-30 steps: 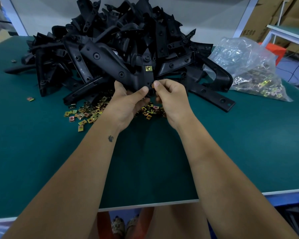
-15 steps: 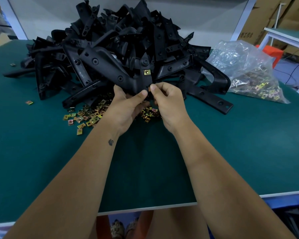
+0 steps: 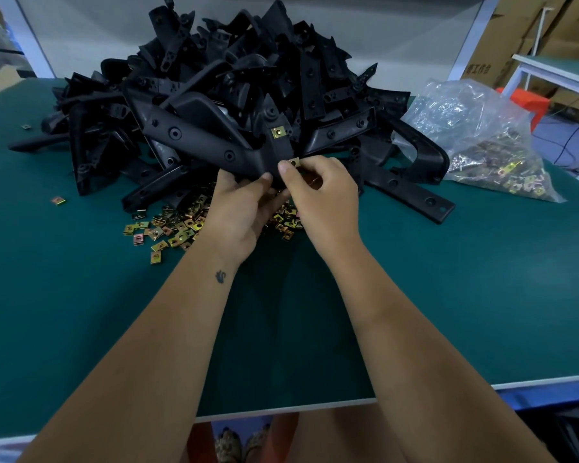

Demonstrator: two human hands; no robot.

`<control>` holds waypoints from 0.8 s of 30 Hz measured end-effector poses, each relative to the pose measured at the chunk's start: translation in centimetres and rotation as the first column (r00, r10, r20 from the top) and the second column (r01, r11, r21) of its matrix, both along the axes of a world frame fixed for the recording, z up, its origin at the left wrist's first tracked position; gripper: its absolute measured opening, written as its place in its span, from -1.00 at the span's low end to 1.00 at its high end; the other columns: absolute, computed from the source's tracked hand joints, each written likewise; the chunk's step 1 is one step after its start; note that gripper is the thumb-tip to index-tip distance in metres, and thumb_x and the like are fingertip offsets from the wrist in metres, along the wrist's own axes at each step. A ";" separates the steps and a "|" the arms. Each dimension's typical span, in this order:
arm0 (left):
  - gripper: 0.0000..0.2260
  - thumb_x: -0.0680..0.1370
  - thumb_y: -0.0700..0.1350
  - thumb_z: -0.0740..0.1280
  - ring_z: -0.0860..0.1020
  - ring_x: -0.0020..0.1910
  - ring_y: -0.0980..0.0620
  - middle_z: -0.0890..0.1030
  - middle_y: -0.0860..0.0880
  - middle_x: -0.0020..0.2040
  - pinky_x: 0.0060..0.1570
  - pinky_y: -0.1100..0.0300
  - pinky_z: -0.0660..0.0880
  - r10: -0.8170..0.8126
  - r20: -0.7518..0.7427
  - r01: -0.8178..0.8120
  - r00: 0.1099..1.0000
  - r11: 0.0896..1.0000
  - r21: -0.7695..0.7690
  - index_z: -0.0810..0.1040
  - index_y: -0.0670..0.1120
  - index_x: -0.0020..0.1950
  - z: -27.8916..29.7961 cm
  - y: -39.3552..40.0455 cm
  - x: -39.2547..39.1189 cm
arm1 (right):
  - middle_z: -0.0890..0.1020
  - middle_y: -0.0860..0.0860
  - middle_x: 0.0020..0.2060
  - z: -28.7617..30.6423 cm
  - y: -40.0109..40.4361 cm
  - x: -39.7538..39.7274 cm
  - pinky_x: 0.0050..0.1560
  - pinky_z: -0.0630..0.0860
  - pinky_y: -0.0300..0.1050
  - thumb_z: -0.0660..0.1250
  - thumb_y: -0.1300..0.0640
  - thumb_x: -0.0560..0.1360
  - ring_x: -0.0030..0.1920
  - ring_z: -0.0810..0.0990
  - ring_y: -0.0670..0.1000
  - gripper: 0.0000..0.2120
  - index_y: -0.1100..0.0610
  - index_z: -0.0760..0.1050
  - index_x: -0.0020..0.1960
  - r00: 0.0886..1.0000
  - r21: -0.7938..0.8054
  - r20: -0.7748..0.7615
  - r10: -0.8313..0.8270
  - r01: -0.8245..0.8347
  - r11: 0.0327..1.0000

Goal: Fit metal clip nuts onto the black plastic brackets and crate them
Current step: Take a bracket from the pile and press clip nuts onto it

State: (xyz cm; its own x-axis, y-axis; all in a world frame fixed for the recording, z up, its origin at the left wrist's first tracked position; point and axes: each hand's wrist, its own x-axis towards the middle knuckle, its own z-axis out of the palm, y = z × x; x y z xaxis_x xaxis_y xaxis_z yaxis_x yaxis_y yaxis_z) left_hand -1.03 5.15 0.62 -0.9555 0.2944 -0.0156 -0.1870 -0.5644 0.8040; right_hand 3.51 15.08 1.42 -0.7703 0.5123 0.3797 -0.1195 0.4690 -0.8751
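black plastic bracket [image 3: 214, 145] held up over the green table [image 3: 415, 295], gripped at its near end by the left hand [image 3: 238, 208]. right hand [image 3: 321, 192] pinches a brass-coloured clip nut [image 3: 294, 162] at the bracket's edge, one nut [image 3: 277, 132] already on. looks like mid-fitting, next push it home squarely. cardboard box [image 3: 502, 38] print is unreadable

Bagged clip nuts [image 3: 492, 162] blurred, indistinct

Two hands, the left hand [image 3: 239, 212] and the right hand [image 3: 325, 202], hold a black bracket [image 3: 214, 145] and a gold clip nut [image 3: 294, 162].
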 end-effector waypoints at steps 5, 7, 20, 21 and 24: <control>-0.68 0.60 -0.41 0.21 0.66 -0.05 0.04 0.70 -0.03 -0.04 -0.10 0.19 0.62 -0.013 0.002 0.013 1.000 1.000 0.004 0.45 -0.14 0.30 0.0 0.0 0.0 | 0.52 -0.11 -0.13 -0.2 -0.2 0.2 -0.10 0.46 -0.17 0.40 -0.13 0.48 -0.09 0.51 -0.11 -0.75 0.05 0.54 -0.10 1.000 0.196 0.026 -0.002 -0.003 0.981; -0.67 0.60 -0.42 0.21 0.68 -0.07 0.05 0.71 -0.02 -0.04 -0.10 0.19 0.62 -0.028 -0.012 0.028 1.000 1.000 -0.010 0.45 -0.16 0.31 0.0 0.0 0.0 | 0.52 -0.10 -0.13 -0.2 -0.1 0.1 -0.12 0.47 -0.13 0.39 -0.16 0.48 -0.10 0.51 -0.09 -0.72 0.07 0.53 -0.10 0.999 0.236 0.030 -0.029 0.021 0.971; -0.74 0.60 -0.38 0.26 0.68 -0.07 0.05 0.69 -0.07 0.06 -0.17 0.22 0.61 -0.071 0.002 0.070 0.997 0.992 -0.105 0.51 -0.12 0.23 0.1 0.2 0.2 | 0.44 -0.08 -0.28 0.0 0.2 0.3 -0.32 0.35 -0.15 0.30 -0.10 0.56 -0.26 0.46 -0.05 -0.68 0.10 0.57 -0.23 0.999 0.295 0.000 -0.045 0.043 0.955; -0.74 0.60 -0.38 0.27 0.69 -0.09 0.05 0.69 -0.07 0.05 -0.18 0.23 0.60 -0.064 0.010 0.065 0.998 0.992 -0.108 0.52 -0.13 0.23 0.1 0.2 0.1 | 0.45 -0.08 -0.29 0.0 0.2 0.3 -0.32 0.34 -0.15 0.30 -0.10 0.56 -0.26 0.46 -0.06 -0.68 0.09 0.57 -0.23 0.999 0.302 0.002 -0.045 0.042 0.952; -0.75 0.60 -0.38 0.27 0.69 -0.14 0.07 0.71 -0.05 -0.01 -0.20 0.24 0.60 -0.054 0.013 0.055 0.998 0.991 -0.123 0.52 -0.13 0.22 0.1 0.2 0.1 | 0.46 -0.08 -0.30 -0.1 0.3 0.4 -0.30 0.36 -0.15 0.29 -0.11 0.57 -0.26 0.46 -0.06 -0.68 0.08 0.60 -0.21 0.998 0.327 0.007 -0.058 0.053 0.944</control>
